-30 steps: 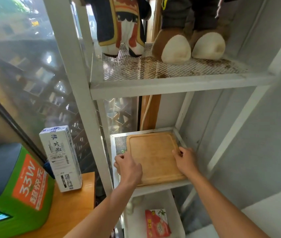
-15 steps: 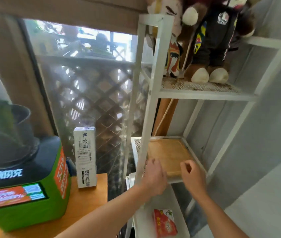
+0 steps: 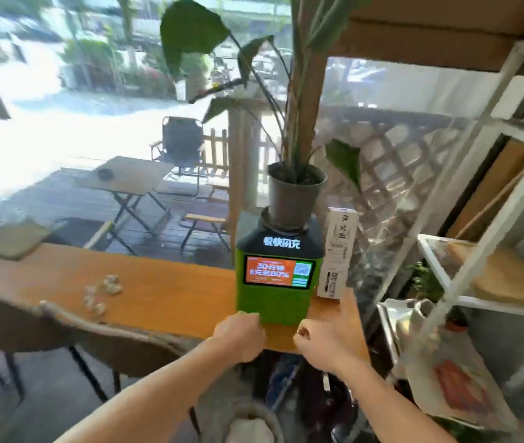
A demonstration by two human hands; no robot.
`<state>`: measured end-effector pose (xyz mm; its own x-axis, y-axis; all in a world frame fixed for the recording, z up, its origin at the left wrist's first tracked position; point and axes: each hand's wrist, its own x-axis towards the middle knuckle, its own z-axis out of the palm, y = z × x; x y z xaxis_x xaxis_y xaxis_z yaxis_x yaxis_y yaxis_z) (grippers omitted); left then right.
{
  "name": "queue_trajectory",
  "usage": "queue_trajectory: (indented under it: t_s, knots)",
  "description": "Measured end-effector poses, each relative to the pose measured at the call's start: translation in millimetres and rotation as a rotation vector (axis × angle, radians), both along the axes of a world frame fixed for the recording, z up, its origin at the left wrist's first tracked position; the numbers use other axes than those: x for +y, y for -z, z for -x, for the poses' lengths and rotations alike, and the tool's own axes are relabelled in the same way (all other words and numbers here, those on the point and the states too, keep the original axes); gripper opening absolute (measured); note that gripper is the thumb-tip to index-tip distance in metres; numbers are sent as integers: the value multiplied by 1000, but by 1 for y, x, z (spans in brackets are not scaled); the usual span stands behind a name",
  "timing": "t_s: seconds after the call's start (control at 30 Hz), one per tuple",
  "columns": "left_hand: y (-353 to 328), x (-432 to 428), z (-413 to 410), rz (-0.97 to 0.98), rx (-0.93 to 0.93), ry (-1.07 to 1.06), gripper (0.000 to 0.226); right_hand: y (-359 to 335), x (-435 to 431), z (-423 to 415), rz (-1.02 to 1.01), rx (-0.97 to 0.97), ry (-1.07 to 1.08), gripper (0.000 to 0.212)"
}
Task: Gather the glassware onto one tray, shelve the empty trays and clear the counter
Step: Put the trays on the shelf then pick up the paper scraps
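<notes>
The wooden tray (image 3: 507,276) lies on the white rack's (image 3: 465,251) middle shelf at the right edge of the view. Both hands are away from it, held in front of me at the near edge of the wooden counter (image 3: 158,292). My left hand (image 3: 241,337) is loosely curled with nothing in it. Beside it, my right hand (image 3: 324,343) is also curled and empty. Several crumpled paper scraps (image 3: 102,292) lie on the counter to the left. No glassware is in view.
A green charging kiosk (image 3: 276,273) with a potted plant (image 3: 296,193) on top stands on the counter just beyond my hands, a white carton (image 3: 337,254) beside it. A woven chair (image 3: 72,334) sits under the counter at left. A flat dark board (image 3: 11,241) lies far left.
My hands have let go of the wooden tray on the shelf and pulled back. My view has swung left from the rack to the counter and the window.
</notes>
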<state>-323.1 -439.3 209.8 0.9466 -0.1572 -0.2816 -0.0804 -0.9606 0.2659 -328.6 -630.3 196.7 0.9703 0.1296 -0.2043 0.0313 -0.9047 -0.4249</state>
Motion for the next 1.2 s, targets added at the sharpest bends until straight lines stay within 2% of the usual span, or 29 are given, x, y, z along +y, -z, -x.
queue_trajectory:
  t_s: [0.07, 0.2, 0.37, 0.5, 0.67, 0.97, 1.2]
  knots:
    - [-2, 74, 12, 8, -17, -113, 28, -5, 66, -6, -58, 26, -59, 20]
    - [-6, 175, 37, 12, -23, -285, 29, -14, 165, -11, -35, 6, -228, 24]
    - [-9, 239, 49, 25, -61, -407, 23, -23, 239, -27, -57, 24, -351, 24]
    - [-10, 278, 34, 69, -97, -479, 28, -19, 282, -50, -68, 35, -374, 26]
    - [9, 321, -13, 73, -49, -482, 22, 19, 322, -86, -105, 137, -382, 24]
    - [44, 391, -150, -51, 162, -330, 20, 72, 393, -197, -234, 329, -289, 19]
    - [81, 460, -203, 15, 312, -328, 3, 108, 460, -241, -236, 440, -247, 16]
